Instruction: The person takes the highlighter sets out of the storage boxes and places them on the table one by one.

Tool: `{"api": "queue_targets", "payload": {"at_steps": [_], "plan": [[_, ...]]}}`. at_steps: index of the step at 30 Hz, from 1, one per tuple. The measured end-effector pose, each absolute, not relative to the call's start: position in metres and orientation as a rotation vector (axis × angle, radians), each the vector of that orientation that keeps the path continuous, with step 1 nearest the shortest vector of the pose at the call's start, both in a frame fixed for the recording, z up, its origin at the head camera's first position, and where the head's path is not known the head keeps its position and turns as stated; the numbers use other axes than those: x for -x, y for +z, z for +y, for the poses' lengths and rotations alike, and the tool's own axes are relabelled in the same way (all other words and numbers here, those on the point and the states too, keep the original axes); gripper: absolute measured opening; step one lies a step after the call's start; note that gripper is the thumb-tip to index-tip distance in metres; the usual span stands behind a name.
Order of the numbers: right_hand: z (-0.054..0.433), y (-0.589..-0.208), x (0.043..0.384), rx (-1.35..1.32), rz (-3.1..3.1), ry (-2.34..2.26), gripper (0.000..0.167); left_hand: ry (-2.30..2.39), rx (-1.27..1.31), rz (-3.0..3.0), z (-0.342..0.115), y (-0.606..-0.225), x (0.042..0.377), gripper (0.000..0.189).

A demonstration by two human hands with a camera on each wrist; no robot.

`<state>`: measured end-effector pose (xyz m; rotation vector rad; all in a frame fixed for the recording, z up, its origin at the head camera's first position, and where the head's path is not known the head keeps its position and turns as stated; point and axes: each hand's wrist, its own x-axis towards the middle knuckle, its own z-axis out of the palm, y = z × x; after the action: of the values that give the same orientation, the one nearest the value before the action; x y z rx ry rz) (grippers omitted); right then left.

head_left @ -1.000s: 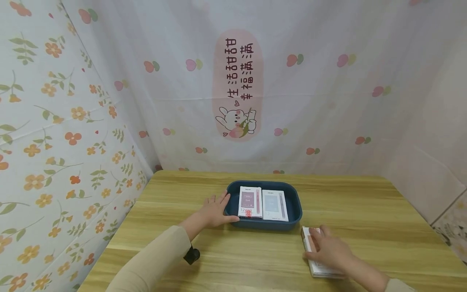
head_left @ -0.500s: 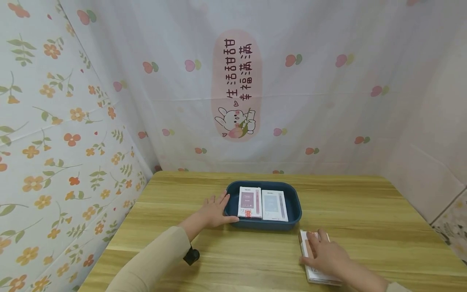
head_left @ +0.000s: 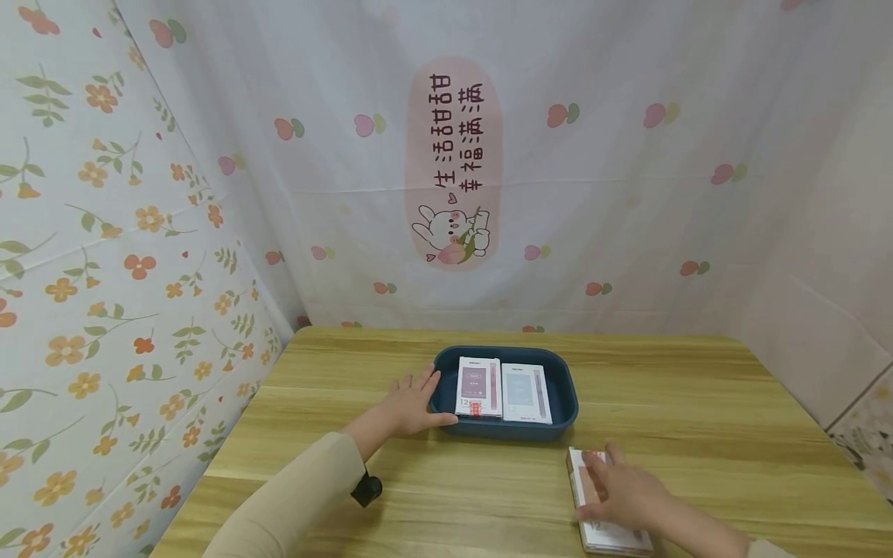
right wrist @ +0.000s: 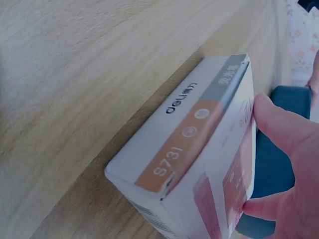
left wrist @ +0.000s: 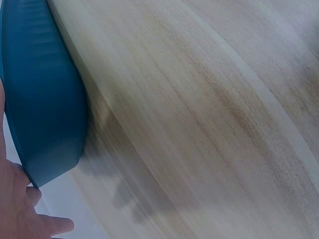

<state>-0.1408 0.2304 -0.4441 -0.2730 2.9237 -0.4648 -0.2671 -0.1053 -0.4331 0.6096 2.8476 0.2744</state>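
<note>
My right hand (head_left: 624,496) holds a white-and-orange pen box (head_left: 614,535), low over or on the table's right front part. In the right wrist view that pen box (right wrist: 187,134) shows "deli" and "S731" on its side, with thumb and a finger at its far face. My left hand (head_left: 412,403) touches the left end of a dark blue tray (head_left: 537,432), fingers spread at the rim and thumb at the front corner. Inside the tray lie two flat pen boxes side by side, a purple one (head_left: 477,384) and a pale blue one (head_left: 525,394).
A wooden table (head_left: 481,496) carries everything. Behind it hangs a printed cloth (head_left: 628,194); a floral cloth (head_left: 125,310) runs along the left. A black wrist device (head_left: 366,490) hangs beneath the left sleeve.
The right hand and its pen box have moved slightly left and nearer to me. The left hand, tray and the two boxes inside have stayed put.
</note>
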Motion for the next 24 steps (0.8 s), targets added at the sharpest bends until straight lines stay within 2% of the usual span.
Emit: {"api": "queue_targets", "payload": {"at_steps": [24], "plan": [[0.2215, -0.4391, 0.1407, 0.285, 2.855, -0.504, 0.09, 0.279, -0.617, 2.852, -0.1058, -0.4336, 0.2666, 0.097]]}}
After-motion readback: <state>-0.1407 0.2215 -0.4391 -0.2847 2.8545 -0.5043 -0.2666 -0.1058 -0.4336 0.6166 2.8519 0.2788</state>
